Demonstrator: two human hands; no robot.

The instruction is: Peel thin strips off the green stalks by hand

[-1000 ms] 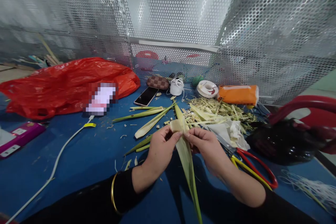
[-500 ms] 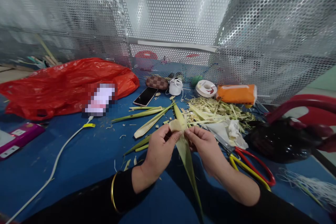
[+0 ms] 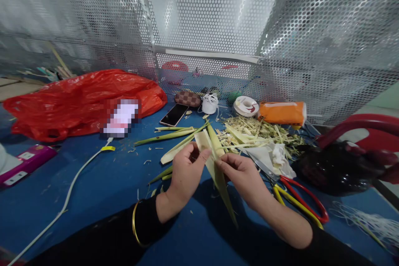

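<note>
Lifted leaf strip (image 3: 215,162) (hands (image 3: 187,170) pinching it).

The leaf strip (image 3: 223,191) is pinched by both hands. The stretch under the left hand (image 3: 186,171) thumb and the right hand (image 3: 241,174) fingertips is covered, so I can't tell how it's folded there.

Just right of the right fingers, the scissors (image 3: 301,199) have blades I can't follow to the tip.

Way left of the left fingers, a pink box (image 3: 23,164) and a white cable (image 3: 67,199) run off the frame.

Past the left fingertips there's 1 pixelated patch (image 3: 121,117) on the red bag (image 3: 71,99).

Everything behind the mesh (image 3: 202,16) is a blur.
</note>
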